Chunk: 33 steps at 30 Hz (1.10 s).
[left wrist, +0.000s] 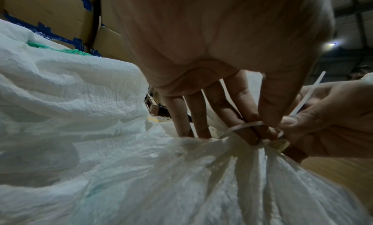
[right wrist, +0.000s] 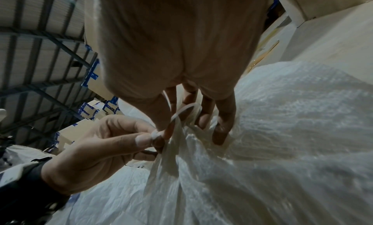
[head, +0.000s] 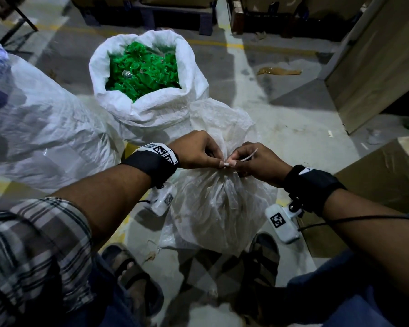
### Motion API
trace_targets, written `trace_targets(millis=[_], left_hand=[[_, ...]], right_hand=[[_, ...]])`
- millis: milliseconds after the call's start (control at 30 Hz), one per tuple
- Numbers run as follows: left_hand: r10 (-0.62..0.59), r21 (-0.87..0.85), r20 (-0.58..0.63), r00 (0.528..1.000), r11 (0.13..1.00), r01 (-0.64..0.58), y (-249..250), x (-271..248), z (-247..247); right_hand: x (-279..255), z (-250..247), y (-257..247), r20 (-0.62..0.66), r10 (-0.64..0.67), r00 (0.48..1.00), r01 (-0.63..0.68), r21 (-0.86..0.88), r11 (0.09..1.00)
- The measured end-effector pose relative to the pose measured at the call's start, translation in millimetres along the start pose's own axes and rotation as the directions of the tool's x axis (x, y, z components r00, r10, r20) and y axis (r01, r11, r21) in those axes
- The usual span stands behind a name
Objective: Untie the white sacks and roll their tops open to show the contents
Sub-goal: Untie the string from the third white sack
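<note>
A tied white sack point(head: 222, 208) stands on the floor between my feet, its neck gathered by a white zip tie point(head: 226, 164). My left hand point(head: 219, 162) pinches the tie's head from the left. My right hand point(head: 235, 164) pinches the tie from the right, and the tie's loose tail point(head: 250, 155) sticks up over its fingers. In the left wrist view my left hand point(left wrist: 264, 129) holds the loop of the zip tie point(left wrist: 242, 127) at the sack's neck. The right wrist view has my right hand point(right wrist: 169, 128) on the zip tie's loop point(right wrist: 185, 110), with the left hand's fingers point(right wrist: 141, 139) on the head.
Behind stands an open white sack point(head: 151, 109) with its top rolled down over green plastic pieces point(head: 142, 67). A larger closed white sack point(head: 45, 126) fills the left. Cardboard boxes point(head: 376, 67) stand on the right, dark pallets point(head: 151, 13) at the back. My sandalled feet flank the sack.
</note>
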<state>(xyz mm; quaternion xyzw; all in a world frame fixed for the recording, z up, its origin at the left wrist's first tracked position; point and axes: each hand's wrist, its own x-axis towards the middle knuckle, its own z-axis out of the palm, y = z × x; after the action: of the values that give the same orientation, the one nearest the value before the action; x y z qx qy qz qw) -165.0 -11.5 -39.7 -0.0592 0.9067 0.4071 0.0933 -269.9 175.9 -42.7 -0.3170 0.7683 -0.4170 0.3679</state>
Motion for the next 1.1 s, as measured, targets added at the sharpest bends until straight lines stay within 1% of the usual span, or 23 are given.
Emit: trace_targets(millis=[133, 200, 233, 300, 367, 400, 500, 633, 700, 800, 867, 933, 1100], left_hand=[[-0.007, 0.018, -0.034, 0.999, 1.0, 0.007, 1, 0, 2], [-0.005, 0.026, -0.045, 0.999, 1.0, 0.006, 3, 0, 3], [-0.003, 0.031, -0.047, 0.999, 1.0, 0.005, 3, 0, 3], [-0.003, 0.039, -0.048, 0.999, 0.999, 0.004, 2, 0, 2], [-0.003, 0.036, -0.041, 0.999, 0.999, 0.004, 2, -1, 1], [0.001, 0.032, -0.033, 0.999, 0.999, 0.0, 2, -1, 0], [0.021, 0.031, -0.015, 1.0, 0.999, -0.021, 3, -1, 0], [0.022, 0.029, -0.017, 1.0, 0.999, -0.021, 5, 0, 1], [0.008, 0.012, -0.02, 1.0, 1.0, -0.008, 5, 0, 0], [-0.002, 0.005, -0.031, 1.0, 1.0, 0.002, 4, 0, 0], [0.006, -0.005, -0.037, 0.999, 1.0, -0.006, 4, 0, 0], [0.013, -0.018, -0.029, 0.999, 1.0, -0.014, 4, -1, 0], [0.034, -0.015, -0.026, 0.999, 0.999, -0.035, 6, -2, -1]], right_hand=[[0, 0, 0, -0.014, 0.007, 1.0, -0.007, -0.002, 1.0], [-1, -1, -1, -0.013, 0.016, 1.0, -0.016, 0.024, 1.0], [-1, -1, -2, 0.002, 0.027, 1.0, -0.027, 0.049, 0.998], [-3, -4, -5, 0.08, 0.036, 0.996, -0.042, 0.073, 0.996], [-4, -5, -8, 0.145, 0.007, 0.989, -0.01, 0.016, 1.0], [-4, -5, -8, 0.137, -0.01, 0.99, 0.013, -0.024, 1.0], [-3, -4, -8, 0.037, -0.045, 0.998, 0.049, -0.124, 0.991], [-1, -6, -9, 0.008, -0.07, 0.998, 0.07, -0.238, 0.969], [0, -9, -10, -0.01, -0.084, 0.996, 0.076, -0.333, 0.94], [1, -18, -12, -0.061, -0.117, 0.991, 0.07, -0.507, 0.859], [0, -23, -14, -0.104, -0.144, 0.984, 0.06, -0.569, 0.82], [-2, -24, -15, -0.125, -0.167, 0.978, 0.063, -0.589, 0.806], [-4, -15, -22, -0.031, -0.259, 0.965, 0.18, -0.638, 0.749]])
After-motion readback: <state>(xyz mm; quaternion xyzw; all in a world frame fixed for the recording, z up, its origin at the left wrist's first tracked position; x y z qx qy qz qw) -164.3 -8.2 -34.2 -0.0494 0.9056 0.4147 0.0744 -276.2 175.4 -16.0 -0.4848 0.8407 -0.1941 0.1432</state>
